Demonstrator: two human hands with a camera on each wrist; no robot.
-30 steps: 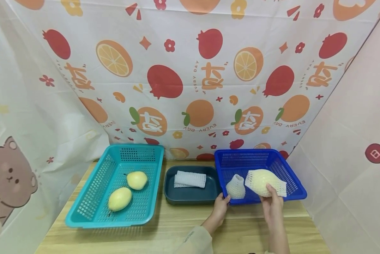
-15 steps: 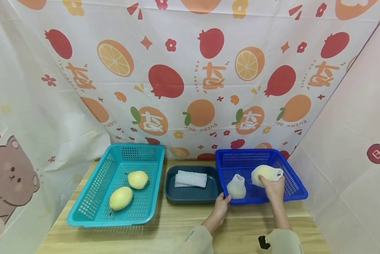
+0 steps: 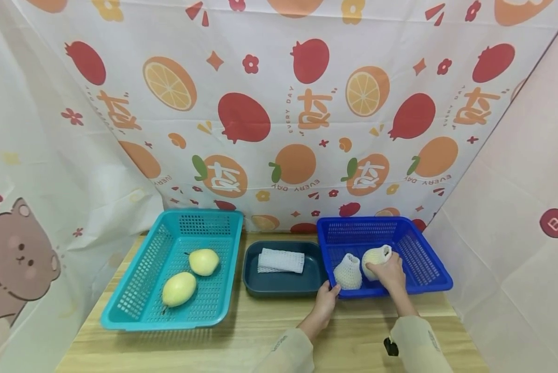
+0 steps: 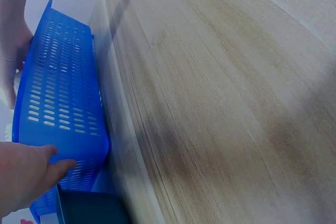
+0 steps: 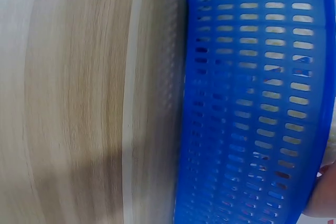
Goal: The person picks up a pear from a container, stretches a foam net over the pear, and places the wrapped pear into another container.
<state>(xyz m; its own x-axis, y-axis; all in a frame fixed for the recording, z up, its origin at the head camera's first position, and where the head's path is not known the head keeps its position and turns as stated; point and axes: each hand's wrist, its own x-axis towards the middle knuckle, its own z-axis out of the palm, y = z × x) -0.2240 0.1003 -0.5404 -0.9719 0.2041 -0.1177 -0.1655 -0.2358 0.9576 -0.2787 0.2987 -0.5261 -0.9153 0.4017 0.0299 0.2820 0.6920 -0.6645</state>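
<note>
In the head view my right hand holds a pear in a white foam net low inside the blue basket. The net's open end points up and to the right. Just left of it stands another netted pear, its gathered neck upward. My left hand grips the basket's front left corner. In the left wrist view, the left hand's fingers lie against the blue wall. The right wrist view shows mostly the basket's slotted side, with part of my right hand at the rim.
A dark green tray with folded white foam nets stands left of the basket. Further left, a teal basket holds two bare pears. A fruit-print curtain hangs behind the wooden table.
My right hand has lowered the netted pear into the blue basket, turned it more upright and moved it left beside the other one. My left hand has stayed at the corner.
</note>
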